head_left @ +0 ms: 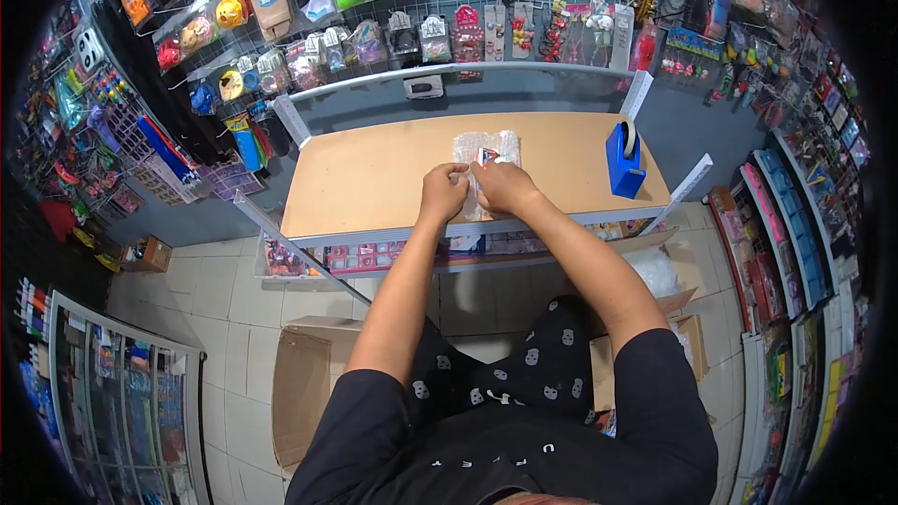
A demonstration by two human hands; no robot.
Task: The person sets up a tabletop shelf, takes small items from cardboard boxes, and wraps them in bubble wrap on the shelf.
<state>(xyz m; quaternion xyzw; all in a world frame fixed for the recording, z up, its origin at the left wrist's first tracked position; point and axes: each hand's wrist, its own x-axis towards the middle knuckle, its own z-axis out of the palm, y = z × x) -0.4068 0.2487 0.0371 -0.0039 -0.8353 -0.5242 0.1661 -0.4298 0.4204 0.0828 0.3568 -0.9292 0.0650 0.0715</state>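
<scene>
A piece of clear bubble wrap lies on the wooden tabletop, reaching toward the front edge. On it is a small flat item with white, red and blue print, too small to name and partly covered by fingers. My left hand is closed at the wrap's left side, thumb and forefinger pinched at its edge. From the right, my right hand is closed over the wrap, its fingertips on the printed item. The fingers hide much of the wrap's lower part.
A blue tape dispenser with a roll stands at the table's right end. Metal uprights rise at the corners. Open cardboard boxes sit on the floor beside my legs. Racks of hanging packaged goods line the wall.
</scene>
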